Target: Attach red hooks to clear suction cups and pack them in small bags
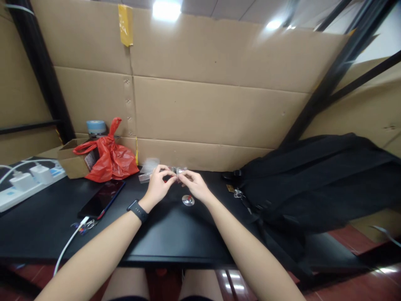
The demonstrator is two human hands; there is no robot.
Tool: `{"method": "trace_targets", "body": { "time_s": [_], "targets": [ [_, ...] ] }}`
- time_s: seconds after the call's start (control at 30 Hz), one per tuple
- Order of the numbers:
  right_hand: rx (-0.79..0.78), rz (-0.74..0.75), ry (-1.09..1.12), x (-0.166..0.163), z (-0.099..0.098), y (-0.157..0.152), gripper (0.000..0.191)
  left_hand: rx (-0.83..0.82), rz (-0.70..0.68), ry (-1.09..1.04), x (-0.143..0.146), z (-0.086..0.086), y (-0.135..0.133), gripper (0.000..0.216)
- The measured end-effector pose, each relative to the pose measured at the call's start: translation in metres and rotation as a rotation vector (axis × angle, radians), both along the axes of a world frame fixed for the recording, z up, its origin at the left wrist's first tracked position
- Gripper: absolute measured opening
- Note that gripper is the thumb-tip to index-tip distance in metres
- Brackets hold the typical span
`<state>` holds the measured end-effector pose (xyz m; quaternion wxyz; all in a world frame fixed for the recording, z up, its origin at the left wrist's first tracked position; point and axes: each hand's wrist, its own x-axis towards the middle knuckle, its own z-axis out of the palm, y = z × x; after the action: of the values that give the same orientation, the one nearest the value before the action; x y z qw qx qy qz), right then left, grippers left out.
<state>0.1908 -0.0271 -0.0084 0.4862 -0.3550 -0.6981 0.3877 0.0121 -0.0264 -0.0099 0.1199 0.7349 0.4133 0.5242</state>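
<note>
My left hand (pixel 161 184), with a dark watch (pixel 138 210) on its wrist, is closed in a pinch above the black table. Its fingertips meet those of my right hand (pixel 194 184), also pinched. Between them is something small and thin, with a bit of red by the left fingers; its kind is too small to make out. Just below my right hand, a round shiny metal disc (pixel 188 201) with a red part at its centre lies on the table. Clear plastic packaging (pixel 146 172) lies behind and left of my left hand.
A red plastic bag (pixel 111 156), a cardboard box (pixel 72 159) and a blue-lidded container (pixel 96 126) stand at the back left. Nearer are a phone (pixel 102 198) on a white cable and a power strip (pixel 31 188). A black backpack (pixel 319 184) fills the right side.
</note>
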Motion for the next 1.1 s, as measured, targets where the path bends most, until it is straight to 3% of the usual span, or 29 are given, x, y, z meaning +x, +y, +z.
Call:
{"method": "trace_targets", "body": {
  "time_s": [0.13,0.4,0.5,0.63,0.87,1.03,1.1],
  "targets": [
    [0.056,0.044,-0.121,0.001,0.001,0.0,0.039,0.012,0.034,0.004,0.0,0.001,-0.002,0.005],
    [0.196,-0.024,-0.204,0.007,0.003,0.003,0.025,0.031,-0.079,-0.018,-0.002,0.004,-0.001,0.015],
    [0.172,-0.031,-0.252,0.01,0.006,0.002,0.021,-0.03,-0.146,0.063,-0.001,0.005,-0.003,0.021],
    [0.108,0.021,-0.222,0.015,0.011,-0.002,0.02,-0.099,-0.174,0.262,0.001,0.001,-0.009,0.011],
    [0.1,0.025,-0.277,0.021,0.016,-0.001,0.018,-0.067,-0.207,0.229,0.006,-0.003,-0.008,0.016],
    [0.119,0.016,-0.528,0.028,0.018,-0.003,0.014,-0.045,-0.132,0.355,0.001,-0.007,-0.002,0.007],
    [0.047,0.08,-0.7,0.033,0.018,-0.004,0.023,-0.051,-0.113,0.411,-0.002,-0.009,0.0,0.009]
  ]
}}
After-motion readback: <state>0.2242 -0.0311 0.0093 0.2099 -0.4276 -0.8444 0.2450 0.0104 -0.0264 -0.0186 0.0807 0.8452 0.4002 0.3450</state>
